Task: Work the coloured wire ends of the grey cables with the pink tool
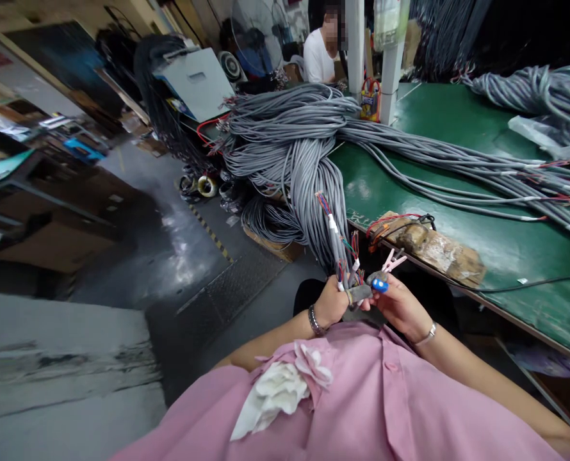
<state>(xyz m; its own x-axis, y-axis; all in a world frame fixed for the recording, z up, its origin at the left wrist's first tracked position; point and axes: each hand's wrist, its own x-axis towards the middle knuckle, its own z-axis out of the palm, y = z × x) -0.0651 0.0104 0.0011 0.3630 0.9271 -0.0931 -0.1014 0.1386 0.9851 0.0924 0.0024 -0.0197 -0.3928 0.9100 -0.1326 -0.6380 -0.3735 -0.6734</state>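
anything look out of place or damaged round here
The grey cables hang in a thick heap over the edge of the green table, which looks untidy. The wooden block there looks rough and worn.

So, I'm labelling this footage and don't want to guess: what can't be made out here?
All in the head view:
How the grey cables run inside the left hand: hidden by its fingers.
Blue item at the right hand: too small to identify.
Print on the white tags: too small.
Cable coil on the green table: cut off by the right edge.
Co-worker's lower body: hidden behind the cable pile.
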